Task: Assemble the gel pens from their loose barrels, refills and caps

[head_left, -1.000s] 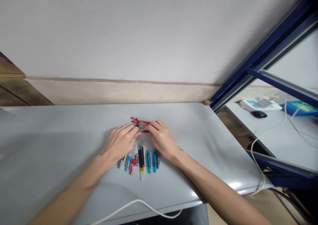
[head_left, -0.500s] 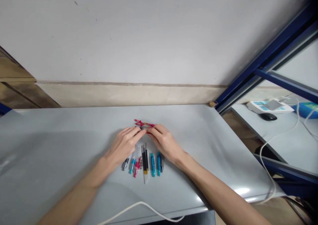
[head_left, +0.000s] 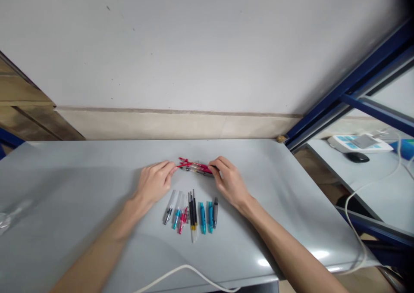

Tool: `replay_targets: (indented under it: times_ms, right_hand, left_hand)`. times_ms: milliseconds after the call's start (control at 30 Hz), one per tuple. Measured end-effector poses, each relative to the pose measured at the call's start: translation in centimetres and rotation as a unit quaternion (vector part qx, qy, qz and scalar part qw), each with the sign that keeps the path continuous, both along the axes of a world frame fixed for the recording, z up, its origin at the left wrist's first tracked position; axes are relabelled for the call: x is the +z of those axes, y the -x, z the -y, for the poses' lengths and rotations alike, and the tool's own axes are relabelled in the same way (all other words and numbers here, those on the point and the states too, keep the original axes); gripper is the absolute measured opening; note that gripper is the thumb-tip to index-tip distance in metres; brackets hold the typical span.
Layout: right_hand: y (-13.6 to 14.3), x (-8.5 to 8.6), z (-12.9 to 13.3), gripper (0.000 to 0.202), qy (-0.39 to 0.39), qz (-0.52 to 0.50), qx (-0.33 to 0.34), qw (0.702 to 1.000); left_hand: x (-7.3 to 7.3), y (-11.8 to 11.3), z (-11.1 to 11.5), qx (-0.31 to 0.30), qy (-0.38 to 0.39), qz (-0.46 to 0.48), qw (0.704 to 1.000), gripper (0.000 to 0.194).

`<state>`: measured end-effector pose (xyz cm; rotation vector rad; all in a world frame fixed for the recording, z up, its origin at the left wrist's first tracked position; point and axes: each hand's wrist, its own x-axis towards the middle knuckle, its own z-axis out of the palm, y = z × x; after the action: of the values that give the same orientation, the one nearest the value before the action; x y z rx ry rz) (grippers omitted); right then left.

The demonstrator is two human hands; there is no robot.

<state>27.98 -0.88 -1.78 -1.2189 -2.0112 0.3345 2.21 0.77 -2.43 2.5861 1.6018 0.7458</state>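
Note:
My left hand [head_left: 155, 181] is closed, thumb and fingers pinching the end of a slim red pen part [head_left: 183, 166]. Opposite it, my right hand [head_left: 230, 182] pinches a small dark pen part [head_left: 212, 166]; most of it is hidden by the fingers. Between and behind my fingertips lies a loose pile of red and clear pen parts [head_left: 198, 169]. Closer to me, clear barrels with coloured grips [head_left: 177, 215] lie in a row beside black refills [head_left: 193, 215]. To their right are two turquoise pen parts [head_left: 202, 217] and a grey pen part [head_left: 215, 213].
The grey table [head_left: 97, 163] meets the wall at the back. A white cable [head_left: 184, 266] crosses its front edge. At the right, beyond a blue metal frame [head_left: 323, 99], a white device [head_left: 360, 143] and a black mouse [head_left: 357, 157] sit on another table.
My hands have moved apart sideways, uncovering the red pen parts between them. The whole view has shifted slightly. The row of parts in front has kept its arrangement.

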Motion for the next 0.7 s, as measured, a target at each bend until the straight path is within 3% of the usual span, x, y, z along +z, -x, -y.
replay_targets:
  times_ms: [200,467,567,700]
  right_hand:
    - [1.6,-0.1,1.5,0.019,0.028,0.039,0.136,0.989]
    - [2.4,0.4,2.2,0.022,0.015,0.067,0.236,0.969]
    - [2.6,0.5,2.4,0.026,0.02,0.075,0.251,0.965]
    - [2.5,0.4,2.4,0.044,0.048,0.103,0.261,0.959]
  left_hand:
    - [0.1,-0.5,0.3,-0.018,0.051,0.059,0.997,0.031]
    - [0.5,-1.6,0.7,-0.034,0.129,0.136,0.982,0.032]
    - [0.6,-1.6,0.3,-0.036,0.217,0.205,0.954,0.038]
    - [0.6,-1.3,-0.2,-0.065,0.334,0.317,0.885,0.045]
